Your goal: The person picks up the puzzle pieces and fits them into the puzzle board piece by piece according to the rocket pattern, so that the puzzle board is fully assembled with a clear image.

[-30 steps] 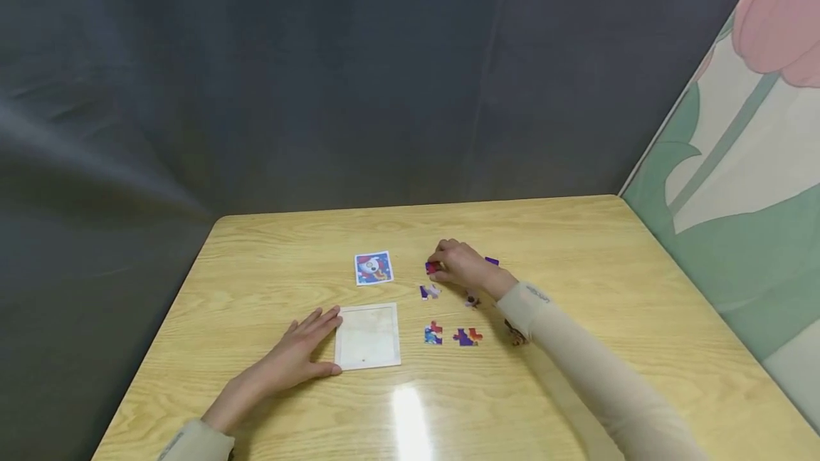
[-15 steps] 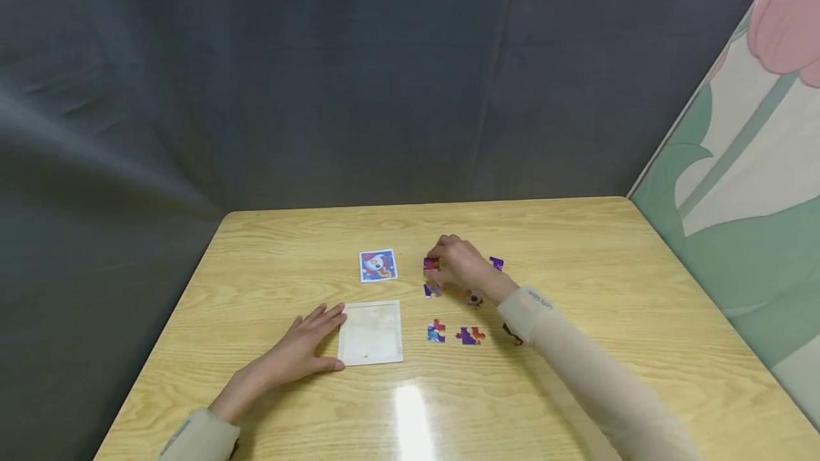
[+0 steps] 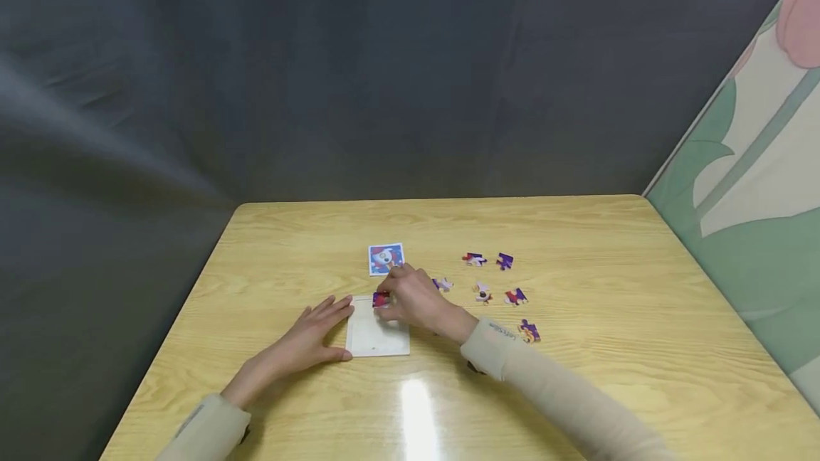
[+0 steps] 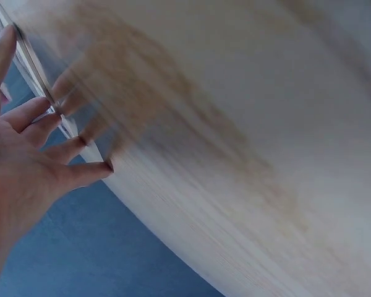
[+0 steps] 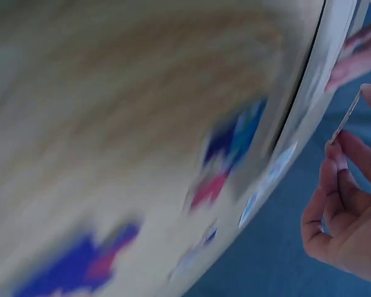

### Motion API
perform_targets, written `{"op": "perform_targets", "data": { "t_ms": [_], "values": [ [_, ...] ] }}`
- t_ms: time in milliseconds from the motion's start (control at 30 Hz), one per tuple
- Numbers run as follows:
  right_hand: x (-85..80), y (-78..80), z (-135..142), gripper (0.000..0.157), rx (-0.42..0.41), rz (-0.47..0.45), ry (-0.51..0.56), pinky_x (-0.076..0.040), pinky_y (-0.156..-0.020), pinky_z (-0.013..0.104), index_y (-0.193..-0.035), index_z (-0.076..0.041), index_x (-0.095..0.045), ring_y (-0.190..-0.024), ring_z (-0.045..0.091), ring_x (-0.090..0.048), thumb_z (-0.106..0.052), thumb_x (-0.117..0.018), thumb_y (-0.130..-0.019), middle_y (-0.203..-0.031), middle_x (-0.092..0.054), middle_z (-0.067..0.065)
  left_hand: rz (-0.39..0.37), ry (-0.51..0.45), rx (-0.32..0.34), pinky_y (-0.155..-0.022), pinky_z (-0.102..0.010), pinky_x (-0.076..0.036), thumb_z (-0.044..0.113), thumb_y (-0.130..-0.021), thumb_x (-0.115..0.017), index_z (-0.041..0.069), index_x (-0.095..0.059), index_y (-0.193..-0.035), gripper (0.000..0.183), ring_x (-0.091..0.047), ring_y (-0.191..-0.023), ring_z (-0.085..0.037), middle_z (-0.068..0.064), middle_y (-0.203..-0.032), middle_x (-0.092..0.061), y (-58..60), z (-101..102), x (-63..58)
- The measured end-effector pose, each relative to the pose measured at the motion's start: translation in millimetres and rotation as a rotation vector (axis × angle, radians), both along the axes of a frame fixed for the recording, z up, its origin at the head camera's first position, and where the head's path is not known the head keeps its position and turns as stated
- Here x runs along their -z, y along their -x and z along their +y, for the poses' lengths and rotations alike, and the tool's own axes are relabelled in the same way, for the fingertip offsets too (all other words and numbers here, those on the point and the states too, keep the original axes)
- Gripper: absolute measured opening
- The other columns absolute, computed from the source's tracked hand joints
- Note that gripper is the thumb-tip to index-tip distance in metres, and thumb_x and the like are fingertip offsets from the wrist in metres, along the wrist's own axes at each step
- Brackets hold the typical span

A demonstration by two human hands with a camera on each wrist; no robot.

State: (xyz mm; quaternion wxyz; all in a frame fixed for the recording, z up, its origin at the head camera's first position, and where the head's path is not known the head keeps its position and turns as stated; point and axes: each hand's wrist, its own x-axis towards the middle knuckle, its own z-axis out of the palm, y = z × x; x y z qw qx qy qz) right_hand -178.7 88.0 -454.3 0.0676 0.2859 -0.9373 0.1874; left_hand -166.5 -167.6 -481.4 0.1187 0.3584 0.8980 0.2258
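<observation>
In the head view my left hand (image 3: 307, 336), fingers straight, touches the left edge of a shallow white puzzle tray (image 3: 378, 341). The left wrist view shows this hand (image 4: 31, 167) with its fingertips along an edge. My right hand (image 3: 416, 299) pinches a purple and red jigsaw piece (image 3: 381, 299) over the tray's upper part. Seen edge-on in the right wrist view, the thin piece (image 5: 345, 119) is between thumb and fingers, apart from the surface. The right hand covers part of the tray's right side.
A picture card (image 3: 386, 259) of a white character lies behind the tray. Several loose jigsaw pieces lie to the right, among them a purple one (image 3: 505, 262) and an orange and purple one (image 3: 529, 331). Blurred pieces (image 5: 210, 148) show in the right wrist view. A dark curtain (image 3: 384, 77) hangs behind.
My right hand has picked up the purple and red jigsaw piece and carried it left, toward me, over the tray. The left hand stays at the tray's edge. The head view has shifted slightly.
</observation>
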Motion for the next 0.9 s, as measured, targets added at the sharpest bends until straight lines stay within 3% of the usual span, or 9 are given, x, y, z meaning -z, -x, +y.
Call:
{"op": "perform_targets", "data": {
  "t_ms": [200,533,900],
  "values": [
    [8.9,0.5,-20.2,0.033,0.005,-0.028,-0.033,-0.052,-0.08,0.041,-0.102,-0.012,-0.075,-0.101,0.024,-0.06,-0.037,-0.078,-0.079,-0.098,-0.067,0.0,-0.016,-0.005,-0.006,-0.107,-0.072,-0.014,0.044,-0.083,-0.072,0.003,-0.042,-0.144,0.08,-0.019,-0.143,-0.041,-0.011,-0.155,-0.031,0.5,2.0,1.0],
    [14.0,-2.9,-23.5,0.03,0.026,-0.053,-0.063,-0.046,-0.073,0.031,-0.101,-0.012,-0.075,-0.086,0.014,-0.051,-0.031,-0.076,-0.079,-0.091,-0.063,-0.002,-0.028,-0.031,0.029,-0.105,-0.073,-0.014,0.04,-0.083,-0.074,0.001,-0.044,-0.143,0.077,-0.02,-0.142,-0.042,-0.012,-0.155,-0.031,1.1,14.3,-2.4],
    [15.6,-5.0,-21.9,0.028,-0.004,-0.021,-0.117,-0.045,-0.072,0.028,-0.104,-0.013,-0.075,-0.084,0.013,-0.049,-0.033,-0.072,-0.085,-0.095,-0.06,-0.002,-0.058,-0.005,0.034,-0.108,-0.071,-0.011,0.043,-0.084,-0.071,0.003,-0.04,-0.146,0.08,-0.016,-0.144,-0.04,-0.01,-0.157,-0.027,2.6,18.3,-3.4]
  ]
}}
